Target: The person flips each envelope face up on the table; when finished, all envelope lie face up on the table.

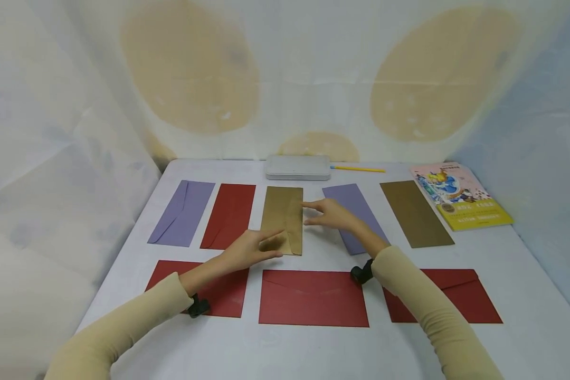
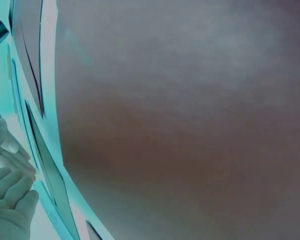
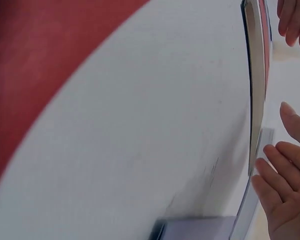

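A gold envelope (image 1: 282,211) lies upright in the middle of the back row on the white table. My left hand (image 1: 252,249) reaches over its lower left part, fingers extended and thumb apart. From the other side, my right hand (image 1: 331,213) has its index finger at the envelope's right edge; whether it touches is hard to tell. Neither hand holds anything. In the right wrist view the right hand (image 3: 285,185) shows loosely bent fingers beside the envelope's tan strip (image 3: 257,95). A red envelope (image 1: 225,290) lies partly hidden beneath the left forearm.
Purple envelopes (image 1: 182,214) (image 1: 356,211), another red one (image 1: 229,216) and a brown one (image 1: 417,214) flank the gold one. Red envelopes (image 1: 313,298) (image 1: 461,295) lie in front. Behind are a grey case (image 1: 298,168), a yellow pencil (image 1: 358,169) and a book (image 1: 461,195).
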A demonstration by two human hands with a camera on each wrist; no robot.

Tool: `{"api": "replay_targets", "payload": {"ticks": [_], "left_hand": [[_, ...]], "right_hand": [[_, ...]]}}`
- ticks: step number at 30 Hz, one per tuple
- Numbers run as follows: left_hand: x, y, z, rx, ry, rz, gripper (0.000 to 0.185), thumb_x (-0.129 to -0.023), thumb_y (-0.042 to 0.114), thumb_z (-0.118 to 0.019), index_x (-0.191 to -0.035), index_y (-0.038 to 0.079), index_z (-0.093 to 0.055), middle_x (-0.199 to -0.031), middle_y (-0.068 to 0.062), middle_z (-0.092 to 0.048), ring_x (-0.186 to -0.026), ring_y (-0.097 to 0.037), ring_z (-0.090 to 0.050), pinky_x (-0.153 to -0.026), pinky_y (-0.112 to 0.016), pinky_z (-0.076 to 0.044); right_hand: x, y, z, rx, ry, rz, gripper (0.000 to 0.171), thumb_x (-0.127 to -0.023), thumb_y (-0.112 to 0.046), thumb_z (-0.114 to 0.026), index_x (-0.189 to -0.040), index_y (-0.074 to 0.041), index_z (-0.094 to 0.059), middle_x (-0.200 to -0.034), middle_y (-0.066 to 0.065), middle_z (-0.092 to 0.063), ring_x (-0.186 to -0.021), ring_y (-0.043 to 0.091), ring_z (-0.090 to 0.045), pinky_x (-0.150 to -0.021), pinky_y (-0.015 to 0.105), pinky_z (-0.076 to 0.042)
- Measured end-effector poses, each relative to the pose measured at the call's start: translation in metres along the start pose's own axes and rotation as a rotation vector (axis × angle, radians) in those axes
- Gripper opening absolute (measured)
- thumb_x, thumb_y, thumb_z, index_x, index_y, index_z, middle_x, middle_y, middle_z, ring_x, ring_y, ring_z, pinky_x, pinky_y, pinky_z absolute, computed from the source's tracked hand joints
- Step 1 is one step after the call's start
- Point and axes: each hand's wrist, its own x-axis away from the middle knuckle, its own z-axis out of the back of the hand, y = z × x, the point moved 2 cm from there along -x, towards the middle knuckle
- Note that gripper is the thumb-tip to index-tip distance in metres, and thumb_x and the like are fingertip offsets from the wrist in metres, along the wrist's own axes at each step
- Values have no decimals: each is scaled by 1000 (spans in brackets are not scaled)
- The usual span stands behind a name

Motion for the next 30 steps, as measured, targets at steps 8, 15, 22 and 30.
{"api": "replay_targets", "payload": {"ticks": [8, 15, 22, 30], "left_hand": [[-18, 10, -10, 29, -19, -70, 61, -86, 26, -75, -137, 2, -53, -110, -9, -69, -82, -16, -58, -79, -34, -49], [-35, 22, -20, -14, -53, -152, 64, -87, 28, -74, -140, 4, -50, -98, -7, -70, -62, -6, -37, -70, -24, -43], [-53, 34, -33, -35, -73, -184, 65, -87, 31, -73, -141, 4, -48, -51, 8, -38, -49, -2, -24, -55, -20, -34], [-77, 53, -51, -28, -128, -193, 69, -88, 33, -72, -143, 3, -45, -117, -11, -67, -93, -9, -63, -88, -20, -45]], "right_hand": [[14, 10, 11, -54, 38, -43, 61, -88, -25, -72, -139, 1, -50, -138, 16, -51, -126, 36, -48, -100, 51, -40], [29, 18, 21, -95, 53, -84, 61, -88, -22, -72, -138, 3, -49, -139, 18, -50, -127, 39, -46, -103, 52, -37], [45, 31, 31, -75, 77, -148, 61, -89, -25, -71, -140, -1, -48, -141, 17, -48, -129, 39, -44, -103, 55, -34], [64, 51, 44, -47, 107, -204, 64, -88, -33, -71, -141, -5, -49, -141, 15, -48, -129, 40, -44, -101, 57, -36]]}}
